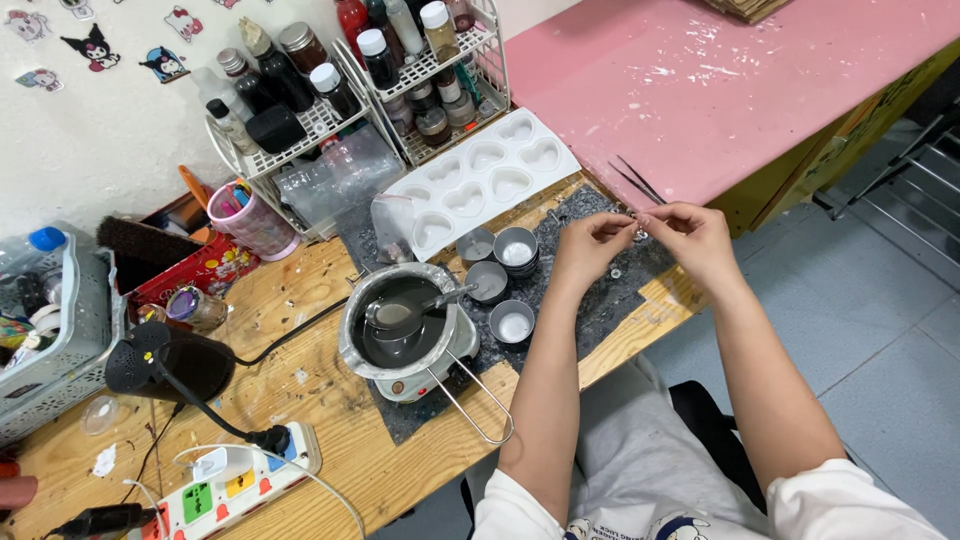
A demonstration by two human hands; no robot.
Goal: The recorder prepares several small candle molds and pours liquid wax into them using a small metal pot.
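Observation:
My left hand (pixel 590 247) and my right hand (pixel 690 235) meet over the dark mat (pixel 585 300), fingertips pinched together on a tiny metal wick tab (pixel 637 224) held between them. Several small round tins (pixel 513 323) stand on the mat just left of my left hand; some hold white wax. Further left, a metal melting pot (pixel 400 320) with dark liquid and a spoon sits on a small heater. A white heart-shaped mould tray (pixel 545 125) lies behind the tins.
Wire racks of bottles (pixel 400 60) stand at the back. A pink cup of tools (pixel 250 222), a black heat gun (pixel 165 362), a power strip (pixel 240 480) and a grey basket (pixel 70 330) fill the left. Black tweezers (pixel 632 182) lie on the pink tabletop (pixel 720 90).

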